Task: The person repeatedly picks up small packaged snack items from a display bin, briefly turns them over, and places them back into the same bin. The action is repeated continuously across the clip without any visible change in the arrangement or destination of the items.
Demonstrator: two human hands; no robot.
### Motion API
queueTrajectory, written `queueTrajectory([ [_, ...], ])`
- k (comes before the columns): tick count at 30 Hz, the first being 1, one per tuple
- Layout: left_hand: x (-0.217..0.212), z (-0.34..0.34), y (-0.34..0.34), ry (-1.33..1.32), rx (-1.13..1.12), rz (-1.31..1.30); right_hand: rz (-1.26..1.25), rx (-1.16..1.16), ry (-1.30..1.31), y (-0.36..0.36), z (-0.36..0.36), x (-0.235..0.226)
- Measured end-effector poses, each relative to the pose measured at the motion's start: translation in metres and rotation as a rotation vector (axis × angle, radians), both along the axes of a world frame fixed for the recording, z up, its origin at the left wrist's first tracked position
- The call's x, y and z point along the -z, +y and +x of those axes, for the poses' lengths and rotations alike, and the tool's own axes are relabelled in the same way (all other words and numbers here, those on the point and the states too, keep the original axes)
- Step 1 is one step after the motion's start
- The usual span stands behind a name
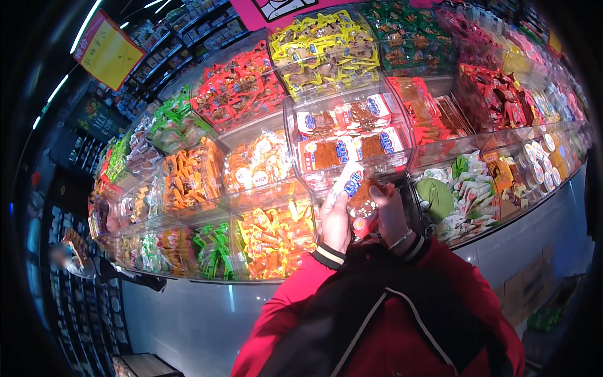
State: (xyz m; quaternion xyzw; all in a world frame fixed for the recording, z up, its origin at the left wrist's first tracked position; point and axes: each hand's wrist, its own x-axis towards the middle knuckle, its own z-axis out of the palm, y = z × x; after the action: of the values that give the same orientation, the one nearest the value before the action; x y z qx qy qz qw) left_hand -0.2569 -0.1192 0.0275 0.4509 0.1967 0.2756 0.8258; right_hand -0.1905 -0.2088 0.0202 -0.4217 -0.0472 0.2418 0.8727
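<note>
Between my two hands is a flat snack packet [360,196], brown in its see-through middle, with white, blue and red print. My left hand [335,221] grips its left edge, thumb on the front. On the other side my right hand [392,217] is closed on the right edge, thumb likewise on top. The packet is tilted and held over the front of a clear bin. Just beyond it, similar brown snack packets [335,154] lie in rows inside a clear acrylic bin [290,129].
Stepped clear bins of wrapped snacks surround my hands: orange-yellow packets [274,235] to the left, green and white packets [468,201] to the right, yellow packets [326,50] behind. A yellow sign [112,58] hangs at upper left. Another person [94,267] is at far left.
</note>
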Motion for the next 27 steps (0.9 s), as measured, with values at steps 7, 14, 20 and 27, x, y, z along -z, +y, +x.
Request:
queueTrajectory([
  [7,-0.009,0.007,0.018,-0.2,-0.029,-0.076,-0.256,-0.323,0.092,-0.033,0.003,-0.008],
  [14,-0.011,-0.003,0.029,0.017,-0.118,0.444,-0.476,0.058,-0.644,-0.036,0.019,0.027],
  [20,-0.025,-0.008,0.031,0.04,-0.009,0.598,-0.272,-0.253,-0.658,-0.045,0.029,-0.021],
  [27,-0.03,-0.006,0.024,-0.011,-0.051,0.515,-0.61,-0.122,-0.844,-0.046,0.021,-0.005],
])
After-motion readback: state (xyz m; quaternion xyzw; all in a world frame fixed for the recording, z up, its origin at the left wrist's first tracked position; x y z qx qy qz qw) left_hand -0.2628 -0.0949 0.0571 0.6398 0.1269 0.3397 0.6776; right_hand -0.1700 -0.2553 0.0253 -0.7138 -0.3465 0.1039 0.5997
